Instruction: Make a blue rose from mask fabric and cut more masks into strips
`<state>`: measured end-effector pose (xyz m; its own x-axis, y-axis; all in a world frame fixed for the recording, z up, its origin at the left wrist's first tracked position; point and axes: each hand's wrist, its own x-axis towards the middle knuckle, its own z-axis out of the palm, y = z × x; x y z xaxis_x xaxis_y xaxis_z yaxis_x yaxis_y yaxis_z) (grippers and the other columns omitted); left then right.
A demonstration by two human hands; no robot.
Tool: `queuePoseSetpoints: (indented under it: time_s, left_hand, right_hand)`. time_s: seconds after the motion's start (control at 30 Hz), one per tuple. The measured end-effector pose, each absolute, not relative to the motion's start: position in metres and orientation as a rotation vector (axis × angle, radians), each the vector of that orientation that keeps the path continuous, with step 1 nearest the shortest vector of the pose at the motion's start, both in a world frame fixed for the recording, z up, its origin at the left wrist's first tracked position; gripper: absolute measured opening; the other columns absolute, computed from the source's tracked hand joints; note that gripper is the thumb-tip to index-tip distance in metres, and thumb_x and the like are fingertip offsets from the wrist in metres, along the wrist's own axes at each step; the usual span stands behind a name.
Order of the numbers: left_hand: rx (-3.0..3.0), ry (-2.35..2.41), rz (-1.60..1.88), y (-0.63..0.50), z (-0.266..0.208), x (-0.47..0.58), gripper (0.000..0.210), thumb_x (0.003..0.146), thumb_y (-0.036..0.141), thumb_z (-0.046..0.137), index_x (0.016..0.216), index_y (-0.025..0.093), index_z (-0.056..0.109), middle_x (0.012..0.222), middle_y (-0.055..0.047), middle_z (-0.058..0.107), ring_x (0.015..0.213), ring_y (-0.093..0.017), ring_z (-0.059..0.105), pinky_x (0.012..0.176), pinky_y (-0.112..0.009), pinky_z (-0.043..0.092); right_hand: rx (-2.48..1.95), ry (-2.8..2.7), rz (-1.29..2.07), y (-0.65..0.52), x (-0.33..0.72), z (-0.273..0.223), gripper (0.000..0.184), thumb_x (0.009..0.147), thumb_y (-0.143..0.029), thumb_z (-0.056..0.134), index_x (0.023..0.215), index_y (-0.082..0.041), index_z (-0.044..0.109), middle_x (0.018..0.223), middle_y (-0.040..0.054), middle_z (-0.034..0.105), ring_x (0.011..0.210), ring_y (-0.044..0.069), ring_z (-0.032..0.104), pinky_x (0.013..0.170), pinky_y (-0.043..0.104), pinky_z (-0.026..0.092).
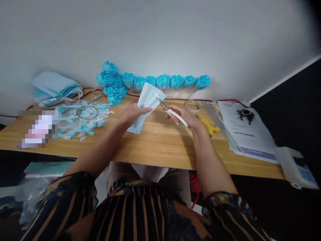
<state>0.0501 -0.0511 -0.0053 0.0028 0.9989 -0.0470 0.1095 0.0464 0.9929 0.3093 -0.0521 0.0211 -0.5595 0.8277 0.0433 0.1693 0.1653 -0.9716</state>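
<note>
My left hand grips a light blue face mask around its middle, thumb on top, holding it above the wooden table. In my right hand is a pair of white-handled scissors, its blades pointing up and left. The blade tips lie over the mask's upper right part; whether they touch it I cannot tell. Behind my hands, a row of blue paper-like flowers leans against the wall. A yellow glue gun lies just right of my right hand, partly hidden by it.
Blue and white scraps spread over the left of the table, with a tape roll on them. A stack of masks lies behind. Another tape roll, printed papers and keys lie on the right.
</note>
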Motion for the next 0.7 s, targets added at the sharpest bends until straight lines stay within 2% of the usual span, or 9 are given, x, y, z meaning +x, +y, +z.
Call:
queuePoseSetpoints:
  time_s: [0.27, 0.7]
  left_hand:
    - [1.311, 1.302, 1.099, -0.0521, -0.004, 0.0513, 0.061, 0.053, 0.054, 0.088, 0.097, 0.014, 0.074, 0.083, -0.006, 0.07, 0.072, -0.021, 0.061, 0.064, -0.03, 0.047]
    - [1.328, 1.302, 1.045, -0.051, -0.0049, 0.0499, 0.059, 0.054, 0.054, 0.086, 0.097, 0.015, 0.072, 0.08, -0.004, 0.068, 0.071, -0.02, 0.059, 0.066, -0.03, 0.044]
  right_hand:
    - [-0.907, -1.838, 1.507, -0.0572, 0.3061, 0.0278, 0.038, 0.074, -0.033, 0.074, 0.109, -0.02, 0.065, 0.08, 0.0001, 0.067, 0.064, 0.011, 0.055, 0.057, 0.024, 0.044]
    - [-0.937, -1.76, 1.59, -0.0549, 0.3078, 0.0233, 0.04, 0.074, -0.029, 0.072, 0.111, -0.017, 0.062, 0.078, -0.0002, 0.066, 0.057, 0.007, 0.05, 0.048, 0.021, 0.037]
